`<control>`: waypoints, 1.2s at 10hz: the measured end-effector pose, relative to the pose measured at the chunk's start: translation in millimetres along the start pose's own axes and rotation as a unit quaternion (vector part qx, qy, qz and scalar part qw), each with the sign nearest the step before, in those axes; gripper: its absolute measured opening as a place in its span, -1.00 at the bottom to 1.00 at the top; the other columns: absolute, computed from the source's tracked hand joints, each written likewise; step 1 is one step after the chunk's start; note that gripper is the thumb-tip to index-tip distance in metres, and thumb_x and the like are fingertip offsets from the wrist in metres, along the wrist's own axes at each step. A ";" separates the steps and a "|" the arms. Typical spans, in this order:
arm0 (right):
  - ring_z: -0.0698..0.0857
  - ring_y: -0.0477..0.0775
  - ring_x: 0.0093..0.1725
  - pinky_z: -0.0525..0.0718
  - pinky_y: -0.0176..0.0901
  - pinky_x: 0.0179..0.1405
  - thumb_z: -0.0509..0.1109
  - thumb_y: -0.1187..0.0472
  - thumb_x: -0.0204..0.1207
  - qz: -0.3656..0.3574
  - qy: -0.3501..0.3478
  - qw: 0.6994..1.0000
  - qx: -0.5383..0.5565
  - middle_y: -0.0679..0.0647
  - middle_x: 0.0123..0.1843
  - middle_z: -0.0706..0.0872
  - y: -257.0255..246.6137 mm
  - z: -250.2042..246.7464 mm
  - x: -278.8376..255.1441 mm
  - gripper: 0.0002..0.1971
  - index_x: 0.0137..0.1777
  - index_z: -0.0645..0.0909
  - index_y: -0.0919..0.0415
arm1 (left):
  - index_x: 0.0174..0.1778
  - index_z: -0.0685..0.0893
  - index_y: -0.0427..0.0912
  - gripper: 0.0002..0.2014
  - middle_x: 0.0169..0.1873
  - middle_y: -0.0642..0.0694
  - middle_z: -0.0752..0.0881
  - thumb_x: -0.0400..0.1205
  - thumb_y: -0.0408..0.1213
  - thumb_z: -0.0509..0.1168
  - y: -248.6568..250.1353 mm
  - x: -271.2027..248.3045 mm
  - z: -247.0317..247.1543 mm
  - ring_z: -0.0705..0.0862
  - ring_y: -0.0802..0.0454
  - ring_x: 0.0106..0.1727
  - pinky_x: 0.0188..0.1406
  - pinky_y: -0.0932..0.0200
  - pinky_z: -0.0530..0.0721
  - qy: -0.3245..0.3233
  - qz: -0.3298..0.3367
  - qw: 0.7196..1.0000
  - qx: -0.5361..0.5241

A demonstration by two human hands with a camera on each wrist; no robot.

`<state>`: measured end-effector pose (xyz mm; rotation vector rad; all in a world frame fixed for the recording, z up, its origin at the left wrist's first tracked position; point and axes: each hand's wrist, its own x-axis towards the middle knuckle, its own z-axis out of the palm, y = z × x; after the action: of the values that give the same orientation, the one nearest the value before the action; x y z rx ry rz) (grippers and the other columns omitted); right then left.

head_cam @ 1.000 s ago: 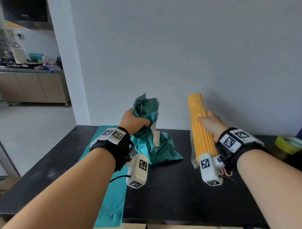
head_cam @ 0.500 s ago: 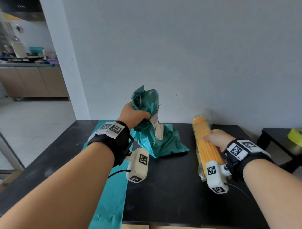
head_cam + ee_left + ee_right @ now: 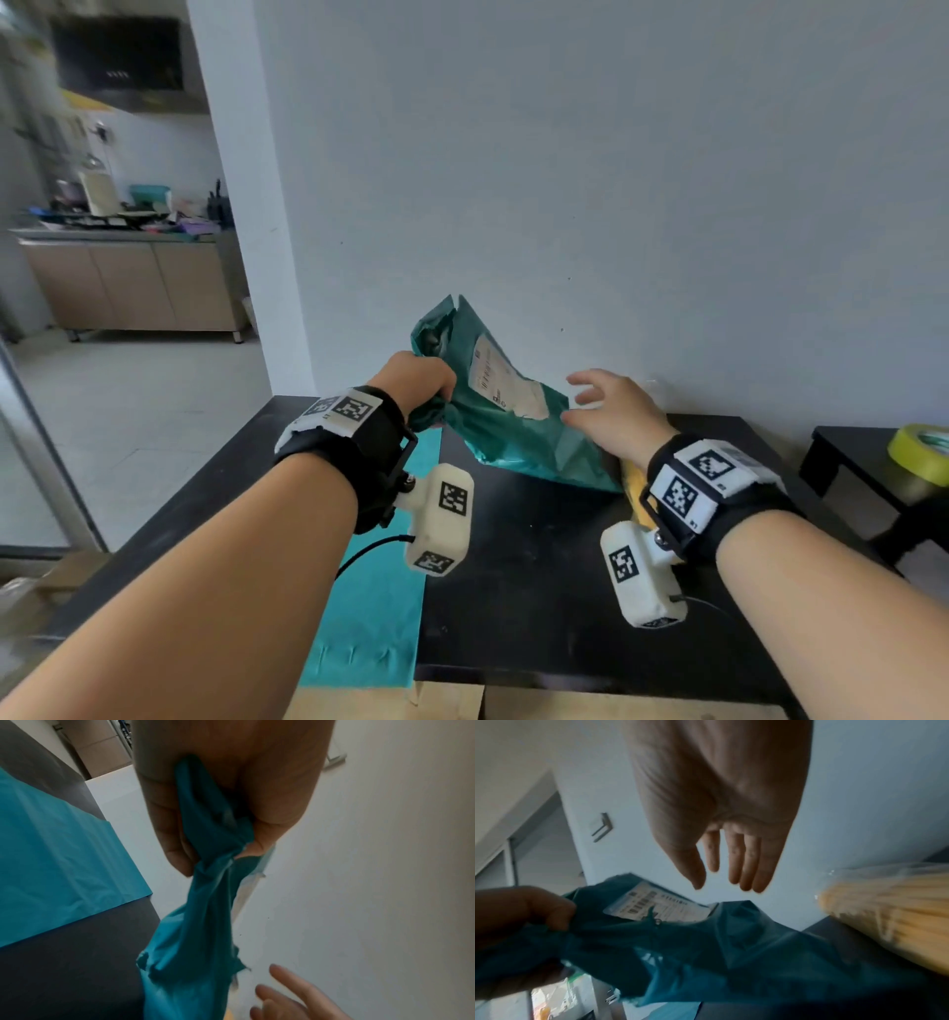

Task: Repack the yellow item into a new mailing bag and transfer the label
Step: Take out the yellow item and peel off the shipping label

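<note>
Bunching the old bag point(image 3: 506, 437) in my left hand point(image 3: 418, 377), I bring my empty, spread right hand point(image 3: 611, 411) toward the label point(image 3: 506, 385), aiming to peel slowly from a corner.

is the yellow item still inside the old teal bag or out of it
Out. The yellow item lies on the black table, beside the crumpled old bag that the left hand grips; the right hand is empty.

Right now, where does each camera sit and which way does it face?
Head: on the head, looking forward and down at the table; both forearms, left hand, right hand.
Left wrist: under the wrist, along the palm gripping the old bag.
Right wrist: under the wrist, along open fingers toward the wall; yellow item at right.
All share the old bag; its label shows in head and right wrist.
</note>
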<state>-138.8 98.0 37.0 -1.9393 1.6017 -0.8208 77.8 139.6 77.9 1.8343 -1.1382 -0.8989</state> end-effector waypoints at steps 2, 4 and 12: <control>0.36 0.06 0.58 0.43 -0.05 0.41 0.62 0.07 0.34 -0.076 -0.045 0.994 0.062 0.03 0.63 0.34 -38.9 -13.2 -12.7 -0.02 0.68 0.12 -0.04 | -0.42 0.35 -0.13 -0.68 -0.38 -0.03 0.42 0.62 -0.52 0.17 10.0 -13.0 -23.0 0.48 -0.03 -0.02 -0.42 0.32 0.48 0.010 0.045 0.991 0.129; 0.77 0.13 0.09 0.71 0.09 0.20 0.62 0.23 0.35 0.003 -0.187 0.976 0.115 0.08 0.10 0.79 -37.5 -14.4 -22.5 -0.47 0.33 0.60 0.15 | -0.14 0.58 -0.36 -0.88 -0.28 -0.25 0.59 0.49 -0.57 0.18 21.0 -11.7 -25.8 0.58 -0.17 -0.11 -0.22 0.11 0.60 0.042 0.070 0.994 0.067; 0.60 0.02 0.17 0.55 -0.19 0.16 0.54 -0.01 0.42 -0.014 -0.271 0.925 -0.266 0.02 0.30 0.63 22.1 48.0 -40.4 -0.47 0.36 0.53 0.11 | 0.51 0.43 -0.05 -0.13 0.43 -0.05 0.50 0.29 0.04 0.61 -78.0 4.1 89.3 0.52 -0.05 0.41 0.37 0.10 0.52 -0.185 0.158 0.901 0.359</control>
<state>-124.9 133.2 -17.6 -2.2792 1.5344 0.1886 31.2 136.6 -31.2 1.9745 -2.1643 -0.6924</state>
